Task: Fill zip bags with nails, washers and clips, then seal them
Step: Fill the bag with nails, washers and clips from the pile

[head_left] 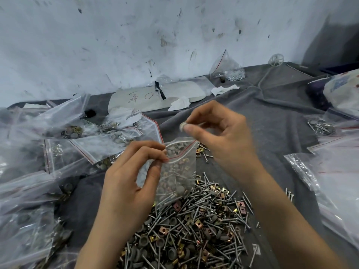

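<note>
Mid-frame, the left hand (128, 183) pinches the limp, slick zip bag (178, 171) at its rim (likely the firmest hold); the right hand (219, 136) fingers pinch a light washer (182, 126).

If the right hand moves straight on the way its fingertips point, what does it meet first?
Probably the open zip bag that the left hand holds just below the right hand and its washer; depth is unclear.

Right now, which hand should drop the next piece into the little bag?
The right hand: it pinches a washer just above the open mouth of the zip bag, while the left hand is busy holding that bag.
</note>
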`<action>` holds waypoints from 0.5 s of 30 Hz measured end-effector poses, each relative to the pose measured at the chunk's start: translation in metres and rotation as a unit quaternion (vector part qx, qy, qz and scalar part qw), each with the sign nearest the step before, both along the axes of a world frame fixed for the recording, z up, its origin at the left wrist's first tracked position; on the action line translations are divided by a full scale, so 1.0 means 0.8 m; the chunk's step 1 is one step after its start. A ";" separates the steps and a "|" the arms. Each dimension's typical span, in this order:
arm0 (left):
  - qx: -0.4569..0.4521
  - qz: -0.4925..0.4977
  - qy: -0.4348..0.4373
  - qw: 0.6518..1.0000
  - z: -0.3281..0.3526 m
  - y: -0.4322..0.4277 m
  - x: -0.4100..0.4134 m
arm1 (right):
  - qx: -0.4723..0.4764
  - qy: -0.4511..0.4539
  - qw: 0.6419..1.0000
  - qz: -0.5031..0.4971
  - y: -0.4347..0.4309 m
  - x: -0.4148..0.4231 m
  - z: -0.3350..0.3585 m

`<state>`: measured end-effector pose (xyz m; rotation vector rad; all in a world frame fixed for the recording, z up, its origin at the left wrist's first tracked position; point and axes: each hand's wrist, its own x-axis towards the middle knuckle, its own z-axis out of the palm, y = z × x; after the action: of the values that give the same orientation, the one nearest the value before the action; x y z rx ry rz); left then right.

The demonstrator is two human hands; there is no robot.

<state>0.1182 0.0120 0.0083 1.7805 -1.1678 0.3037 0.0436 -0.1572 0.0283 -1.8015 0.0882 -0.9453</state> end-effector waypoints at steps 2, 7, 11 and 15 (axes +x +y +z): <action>-0.002 0.002 -0.004 1.000 0.000 0.000 0.000 | -0.076 0.053 0.995 -0.020 0.007 0.001 0.000; -0.031 0.018 0.008 0.999 -0.001 0.004 0.004 | 0.036 0.046 0.995 -0.080 -0.008 0.008 -0.010; -0.064 0.044 0.017 0.997 -0.001 0.006 0.007 | 0.016 0.205 0.975 -0.079 -0.026 0.019 -0.032; -0.083 0.057 0.015 0.995 -0.001 0.009 0.011 | -0.094 0.374 0.922 0.040 -0.008 0.037 -0.064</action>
<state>0.1268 0.0190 0.0078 1.7036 -0.9921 0.4285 0.0734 -0.1638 -0.0230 -2.2417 0.4104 -0.1649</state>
